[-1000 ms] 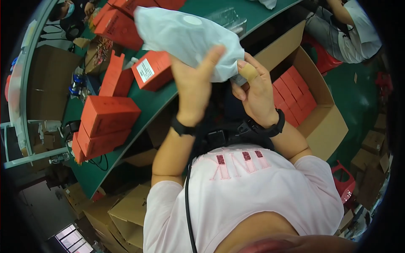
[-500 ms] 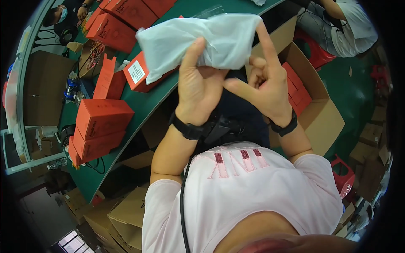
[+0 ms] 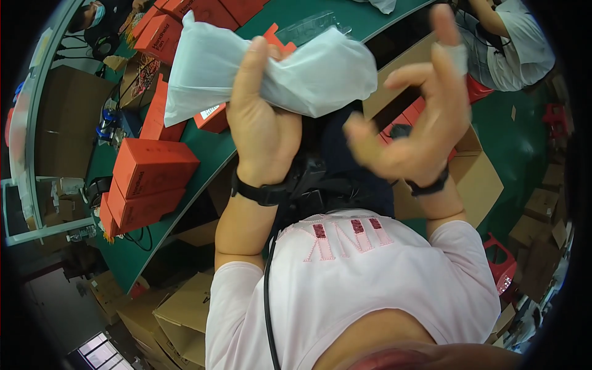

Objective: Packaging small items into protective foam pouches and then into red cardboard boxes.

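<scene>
A plump white pouch of thin, cloudy wrap (image 3: 327,74) hangs above the table edge, its contents hidden. My left hand (image 3: 262,123) grips it near the middle, thumb across the top and fingers mostly hidden underneath. To the right of the pouch, apart from it, my right hand (image 3: 428,117) is raised with fingers spread and blurred by motion; nothing shows in it. An orange-red box with a white label (image 3: 211,118) lies partly hidden behind the pouch. Beyond the pouch, a clear plastic tray (image 3: 316,28) rests on the table.
Orange-red boxes (image 3: 154,166) are stacked on the green table (image 3: 216,151), with several more at its far side. An opened cardboard carton (image 3: 478,179) holding red boxes stands to the right. Co-workers sit at the far right (image 3: 518,49) and far left (image 3: 114,18).
My right hand has let go of the pouch's right end and moved right, its fingers opening. My left hand has shifted slightly left with the pouch, which now tilts down to the right.
</scene>
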A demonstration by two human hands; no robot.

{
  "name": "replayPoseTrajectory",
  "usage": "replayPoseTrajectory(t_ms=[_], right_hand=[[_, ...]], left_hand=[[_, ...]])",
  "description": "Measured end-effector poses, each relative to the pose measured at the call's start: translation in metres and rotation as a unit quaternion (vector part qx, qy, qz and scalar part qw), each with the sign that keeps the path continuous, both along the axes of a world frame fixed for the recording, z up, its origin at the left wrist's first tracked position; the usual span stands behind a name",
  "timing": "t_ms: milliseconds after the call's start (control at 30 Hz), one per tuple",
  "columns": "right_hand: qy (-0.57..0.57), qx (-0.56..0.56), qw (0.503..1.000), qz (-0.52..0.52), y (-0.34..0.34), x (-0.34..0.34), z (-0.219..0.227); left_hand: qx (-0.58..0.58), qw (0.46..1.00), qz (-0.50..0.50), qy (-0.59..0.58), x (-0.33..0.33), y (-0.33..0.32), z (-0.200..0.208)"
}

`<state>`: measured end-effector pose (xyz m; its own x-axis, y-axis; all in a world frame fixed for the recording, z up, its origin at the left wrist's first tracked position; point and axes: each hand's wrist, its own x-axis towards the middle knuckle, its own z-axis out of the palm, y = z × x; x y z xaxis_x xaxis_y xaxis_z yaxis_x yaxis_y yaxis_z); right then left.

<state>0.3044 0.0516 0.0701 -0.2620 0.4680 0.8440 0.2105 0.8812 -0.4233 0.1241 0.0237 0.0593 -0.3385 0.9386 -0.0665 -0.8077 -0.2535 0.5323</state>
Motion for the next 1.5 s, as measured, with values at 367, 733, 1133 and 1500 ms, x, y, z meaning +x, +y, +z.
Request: replayPoseTrajectory(t_ms=[367,733,1133,1500], right_hand=[[-0.098,-0.674,0.639,0.357,0.024,-0.003,-0.057],[-0.12,-0.6,0.568,0.55,0.056,-0.008,-0.084],[-0.313,-0.176,0.913,0.192,0.243,-0.01,-0.015],[-0.501,0.275,0.821,0.007,0.245,-0.086,-0.039]], left_hand=[[0.155,0.974,-0.16,0.03,-0.021,-0.033,-0.06],[0.079,0.771,-0.193,0.601,-0.024,0.007,-0.045],[-0.227,0.407,0.127,0.876,-0.053,0.106,-0.052],[-0.178,0.759,0.023,0.626,-0.077,0.088,-0.055]])
